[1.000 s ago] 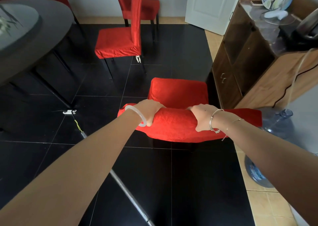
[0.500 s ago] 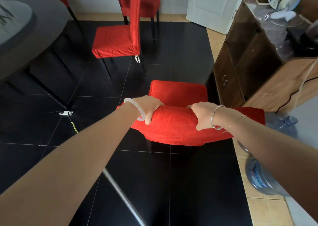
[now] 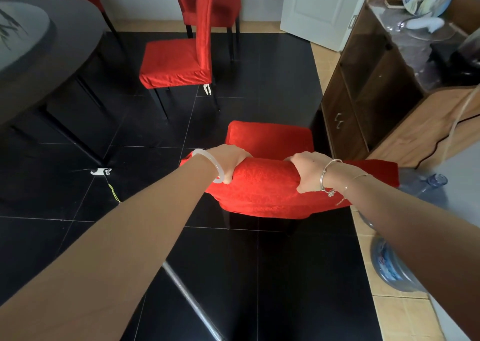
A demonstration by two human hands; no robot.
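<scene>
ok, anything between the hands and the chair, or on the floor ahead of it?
Nothing: left hand and right hand both grip the chair by its backrest. Ahead, a second chair stands further on, slightly left. A cabinet is close on the right. A small white object lies on the floor to the left.

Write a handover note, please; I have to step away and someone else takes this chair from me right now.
Left hand: grips the top of the chair back, near its left end.
Right hand: grips the same top edge, further right.
Chair: between the table and the cabinet, seat pointing away; a water bottle is close on its right.
Done: both hands have their hold.
Left: probably moving the chair to its spot, perhaps at the table; mind the bottle and cabinet.
</scene>
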